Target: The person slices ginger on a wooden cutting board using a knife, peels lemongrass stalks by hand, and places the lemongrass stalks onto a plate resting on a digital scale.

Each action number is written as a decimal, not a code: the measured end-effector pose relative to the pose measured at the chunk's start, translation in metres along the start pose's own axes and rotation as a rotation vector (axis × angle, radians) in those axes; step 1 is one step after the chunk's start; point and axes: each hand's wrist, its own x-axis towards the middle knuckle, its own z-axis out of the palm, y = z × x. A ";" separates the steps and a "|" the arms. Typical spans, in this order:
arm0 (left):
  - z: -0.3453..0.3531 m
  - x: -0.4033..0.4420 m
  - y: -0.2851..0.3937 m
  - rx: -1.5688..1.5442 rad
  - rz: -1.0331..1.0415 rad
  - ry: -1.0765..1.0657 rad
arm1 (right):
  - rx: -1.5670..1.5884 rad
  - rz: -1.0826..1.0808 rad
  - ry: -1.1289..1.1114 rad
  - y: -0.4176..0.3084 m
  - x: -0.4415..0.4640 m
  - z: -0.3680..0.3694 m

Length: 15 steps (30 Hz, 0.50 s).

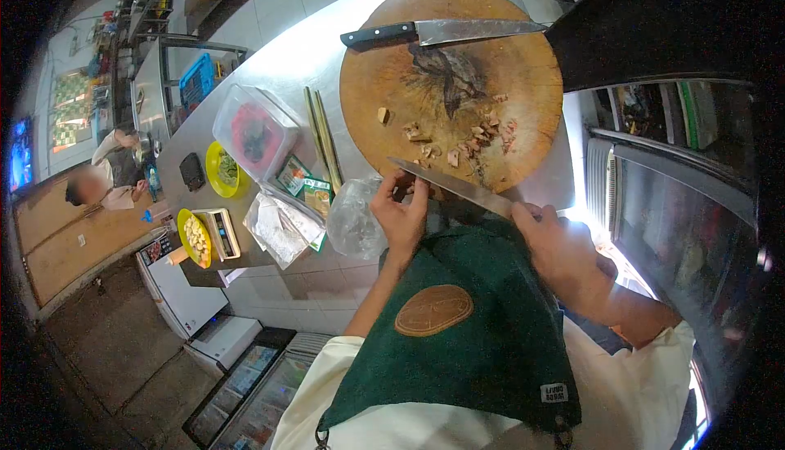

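My right hand [564,250] grips a kitchen knife [458,187] by its handle. The blade points left across the near edge of a round wooden chopping board [376,82]. Close to the blade's tip, my left hand [401,211] has its fingers bent in a pinch. Whatever it holds, if anything, is hidden. Small chopped brownish pieces [474,139] lie scattered over the near half of the board, with one pale piece [383,115] apart on the left. A second knife with a black handle [380,35] lies flat across the board's far side.
Left of the board are long thin stalks [319,131], a clear plastic tub [253,131], a plastic bag [357,221], packets [315,192], a yellow bowl of greens [225,168] and a yellow bowl of pale pieces [195,239] by a scale [222,233]. Another person [110,176] is far left.
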 end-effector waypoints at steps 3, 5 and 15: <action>0.001 0.000 0.003 0.033 0.015 -0.002 | 0.000 -0.003 0.012 -0.001 0.005 0.005; 0.002 -0.001 0.001 0.035 0.020 0.005 | -0.008 -0.005 0.025 -0.003 0.009 0.002; 0.006 -0.002 0.004 0.079 0.115 0.057 | 0.104 -0.131 0.048 -0.017 0.042 -0.010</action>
